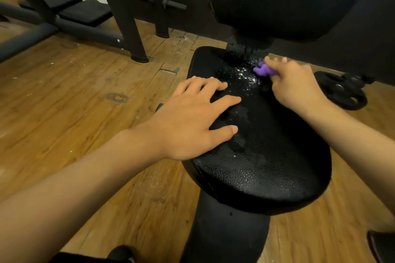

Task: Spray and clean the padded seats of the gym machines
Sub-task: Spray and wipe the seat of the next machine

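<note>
One wet padded seat [267,166], purple cloth [264,70], worn wooden floor [74,92]

Reading from the middle of the padded seat [267,166], I find the backrest pad [288,0] blocking 12 o'clock. It overhangs the seat's rear and leaves only a low gap, which the right hand [295,83] fills while gripping the purple cloth [264,69]. The left hand [192,117] lies flat at 9 o'clock, and the wooden floor [74,92] beyond it is open. Frame legs [126,23] stand at 10 to 11 o'clock. A weight plate [342,92] lies at 2 o'clock. I see free seat toward 6 o'clock.
</note>
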Demonstrator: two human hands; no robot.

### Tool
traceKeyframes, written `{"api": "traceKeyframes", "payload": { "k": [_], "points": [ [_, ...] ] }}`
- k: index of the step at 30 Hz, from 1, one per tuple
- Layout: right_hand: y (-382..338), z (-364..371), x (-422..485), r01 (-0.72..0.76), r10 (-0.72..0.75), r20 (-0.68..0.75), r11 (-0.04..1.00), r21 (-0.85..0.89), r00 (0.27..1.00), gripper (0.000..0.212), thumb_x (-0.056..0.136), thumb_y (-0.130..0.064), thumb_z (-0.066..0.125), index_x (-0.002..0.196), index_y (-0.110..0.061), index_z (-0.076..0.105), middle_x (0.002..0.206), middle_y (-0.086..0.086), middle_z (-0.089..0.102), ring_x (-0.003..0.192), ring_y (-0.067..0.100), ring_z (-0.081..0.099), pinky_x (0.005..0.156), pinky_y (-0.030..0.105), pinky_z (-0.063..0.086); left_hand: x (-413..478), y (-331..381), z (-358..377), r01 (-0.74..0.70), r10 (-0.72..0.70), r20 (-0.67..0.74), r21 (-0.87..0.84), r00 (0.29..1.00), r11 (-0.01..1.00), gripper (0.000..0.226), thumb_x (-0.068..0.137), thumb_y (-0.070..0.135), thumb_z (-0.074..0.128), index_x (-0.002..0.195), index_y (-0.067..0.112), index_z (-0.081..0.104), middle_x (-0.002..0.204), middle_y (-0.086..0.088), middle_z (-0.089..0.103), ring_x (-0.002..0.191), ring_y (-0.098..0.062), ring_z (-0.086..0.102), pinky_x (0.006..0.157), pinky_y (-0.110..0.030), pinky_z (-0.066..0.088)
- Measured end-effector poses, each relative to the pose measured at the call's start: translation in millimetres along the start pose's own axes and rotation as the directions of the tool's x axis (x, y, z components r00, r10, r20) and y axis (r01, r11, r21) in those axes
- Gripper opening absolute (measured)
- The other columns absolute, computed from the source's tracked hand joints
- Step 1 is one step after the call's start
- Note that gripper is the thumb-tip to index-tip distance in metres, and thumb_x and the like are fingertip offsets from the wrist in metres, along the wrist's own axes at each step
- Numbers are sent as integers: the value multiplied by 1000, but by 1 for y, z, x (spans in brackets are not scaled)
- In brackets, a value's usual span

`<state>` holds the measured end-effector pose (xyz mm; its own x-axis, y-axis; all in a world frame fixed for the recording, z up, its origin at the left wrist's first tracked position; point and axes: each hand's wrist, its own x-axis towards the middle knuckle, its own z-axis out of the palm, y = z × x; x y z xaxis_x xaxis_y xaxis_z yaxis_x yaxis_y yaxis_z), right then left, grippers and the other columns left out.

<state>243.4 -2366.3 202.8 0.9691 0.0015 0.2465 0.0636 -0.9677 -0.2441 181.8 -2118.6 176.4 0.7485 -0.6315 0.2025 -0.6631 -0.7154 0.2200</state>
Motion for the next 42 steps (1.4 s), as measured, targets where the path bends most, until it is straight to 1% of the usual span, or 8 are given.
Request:
{"api": "traceKeyframes", "payload": {
  "k": [7, 10, 13, 17, 21, 33, 37, 42],
  "points": [
    [-3, 6, 54, -131, 131, 5, 982, 133, 991, 48, 94, 2, 41, 122, -25, 70, 136, -2, 63, 136, 18, 48, 115, 24, 29, 2, 0, 0, 10, -10, -10, 17, 1000, 1000, 75, 88, 70, 20, 153, 38, 36, 157, 3, 32, 146, -19, 22, 122, -39, 12],
    [-3, 3, 35, -26, 24, 14, 989, 143, 1000, 46, 96, 1, 43, 128, -23, 67, 137, -4, 62, 138, 13, 46, 118, 21, 25, 1, 1, -1, 13, -13, -8, 6, 1000, 1000, 75, 87, 70, 20, 153, 38, 37, 157, 4, 32, 146, -18, 22, 121, -38, 11],
    [-7, -6, -3, 96, -102, 53, 989, 111, 993, 46, 100, -1, 46, 139, -22, 58, 149, -3, 50, 143, 6, 36, 105, -3, 8, 0, 1, -1, 23, -23, 6, 0, 1000, 1000, 77, 86, 71, 18, 154, 39, 35, 160, 4, 30, 148, -18, 19, 121, -36, 8],
    [-14, -18, -65, 228, -256, 116, 951, 208, 960, 52, 99, 3, 49, 143, -24, 52, 152, -7, 45, 144, 0, 31, 121, 16, 13, 0, 2, -2, 26, -26, 19, -20, 999, 999, 79, 85, 73, 17, 155, 40, 34, 161, 4, 28, 151, -18, 15, 123, -37, 6],
    [-16, -31, -127, 305, -348, 175, 924, 231, 921, 56, 96, 1, 52, 145, -26, 50, 153, -14, 42, 144, -6, 28, 121, 17, 18, -1, 3, -3, 18, -17, 32, -25, 999, 1000, 81, 84, 74, 15, 156, 40, 32, 163, 4, 26, 153, -18, 12, 124, -38, 3],
    [-14, -5, 6, -17, 12, 66, 997, 75, 998, 45, 100, 0, 43, 140, -15, 56, 148, 3, 51, 143, 19, 39, 114, 22, 21, 0, 0, 0, 5, -5, -3, -16, 1000, 1000, 77, 88, 71, 19, 155, 38, 35, 161, 3, 30, 151, -17, 16, 122, -37, 7],
    [-19, 2, 46, -50, 44, 73, 996, 79, 996, 38, 101, -5, 44, 129, -20, 64, 144, 2, 55, 138, 21, 44, 115, 27, 26, 0, 0, 0, 7, -7, -15, -6, 1000, 1000, 77, 87, 70, 20, 154, 37, 37, 160, 3, 31, 147, -17, 19, 121, -36, 9],
    [-20, 7, 33, 3, -5, 54, 999, 45, 999, 49, 101, -3, 42, 146, -20, 49, 155, 5, 43, 147, 21, 32, 122, 34, 20, 0, -1, 1, 5, -5, -11, -4, 1000, 1000, 75, 87, 70, 21, 153, 38, 37, 158, 4, 31, 147, -17, 21, 123, -38, 10]
  ]
}}
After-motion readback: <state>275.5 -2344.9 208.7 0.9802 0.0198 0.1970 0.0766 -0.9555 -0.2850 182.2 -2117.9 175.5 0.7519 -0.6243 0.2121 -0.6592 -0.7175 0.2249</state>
